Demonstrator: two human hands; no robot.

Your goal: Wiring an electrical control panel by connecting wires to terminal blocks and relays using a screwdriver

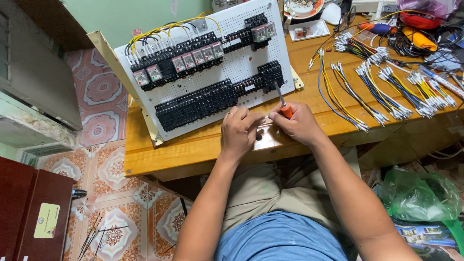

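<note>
An orange-handled screwdriver [283,104] is gripped in the right hand [297,122] at the bench's [200,149] front edge, its tip held against the white panel's [240,62] lower terminal row. A small pale piece, hard to make out, is pinched by the left hand [239,131].

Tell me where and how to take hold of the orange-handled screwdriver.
Take the screwdriver by its orange handle, the thick end nearest the person, coming from the right hand's side. The thin metal shaft points up toward the lower row of black terminal blocks on the white panel, so it must stay free. The left hand rests beside it at the panel's lower edge.
</note>
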